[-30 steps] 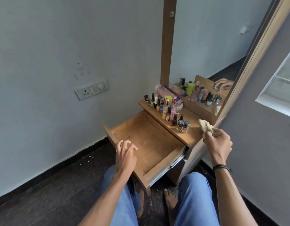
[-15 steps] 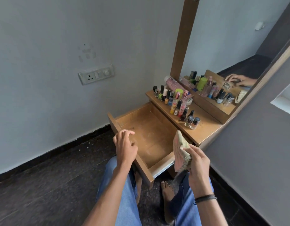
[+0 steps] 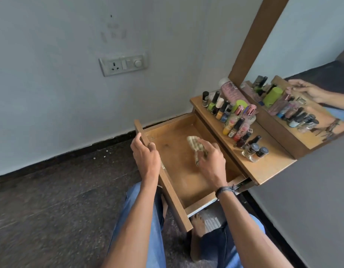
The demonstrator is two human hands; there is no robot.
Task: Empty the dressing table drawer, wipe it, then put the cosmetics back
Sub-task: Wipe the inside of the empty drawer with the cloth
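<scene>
The drawer point(image 3: 170, 190) stood pulled out from under the counter point(image 3: 267, 167), with nothing in it but the person's right hand point(image 3: 212, 163) and the cloth point(image 3: 195, 145). Its long axis ran along the front panel, from the end near the person's knees away toward the wall. The right hand was inside it, about midway along and toward the far half. It was grasping a small checked cloth, bunched and soft, that poked out ahead of the fingers toward the wall end. Motion blur hid whether the cloth was pressed flat to the wood.

The left hand point(image 3: 146, 157) was grasping the top edge of the front panel near its far end, thumb on the outer face and fingers hooked over, apparently to brace the drawer. The right hand was plainly the nearer one to the drawer floor. From it, the floor ran ahead to the far corners and back under the wrist to the near end, so strokes would best follow the long axis.

The drawer was thin, flat board with a smooth, slightly glossy brown bottom and low walls. The cosmetics point(image 3: 233, 120), mostly small glass and plastic bottles with dark caps, stood upright and close-packed on the counter just beside the drawer, below the mirror point(image 3: 302, 45). They looked easy to knock over.
</scene>
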